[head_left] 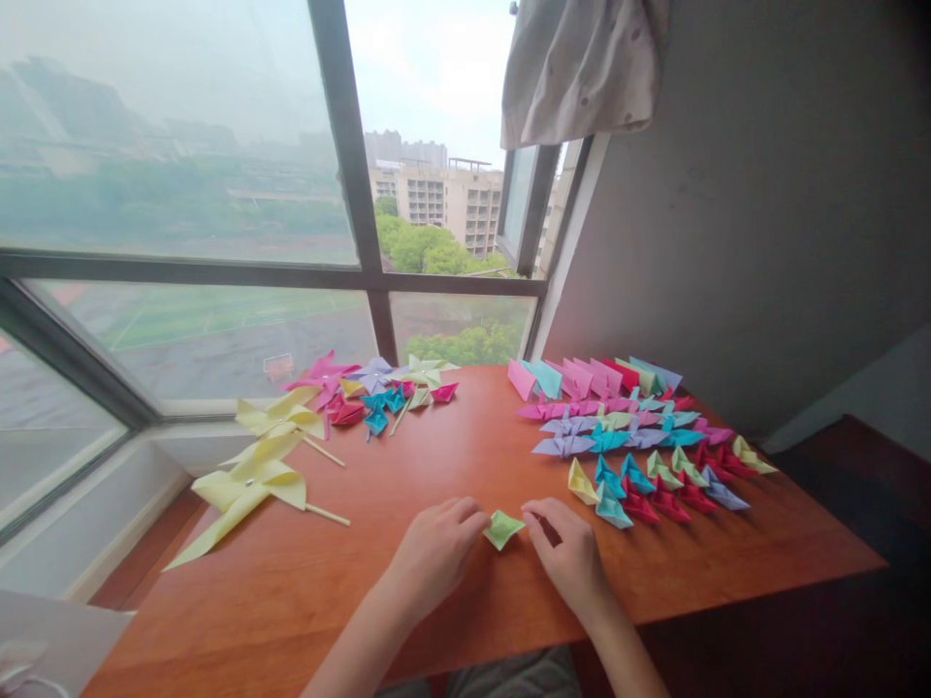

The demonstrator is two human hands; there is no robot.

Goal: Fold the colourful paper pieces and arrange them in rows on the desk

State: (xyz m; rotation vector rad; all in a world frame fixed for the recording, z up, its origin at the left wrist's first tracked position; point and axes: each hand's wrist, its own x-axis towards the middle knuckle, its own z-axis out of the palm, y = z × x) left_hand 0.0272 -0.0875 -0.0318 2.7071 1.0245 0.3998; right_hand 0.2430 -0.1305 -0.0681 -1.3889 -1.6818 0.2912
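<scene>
A small light-green folded paper boat is between my hands near the front middle of the wooden table. My left hand pinches its left corner, fingers closed and the thumb mostly hidden. At the right corner, the thumb and forefinger of my right hand are pinched together on the paper's tip. To the right of that hand, a yellow paper boat and a light-blue paper boat stand closest, at the end of rows of similar boats.
Several boats and folded paper pieces fill the table's right side in rows. Large yellow pinwheels lie on the left, a pink pinwheel and small folded pieces behind. A window borders the back, a grey wall the right.
</scene>
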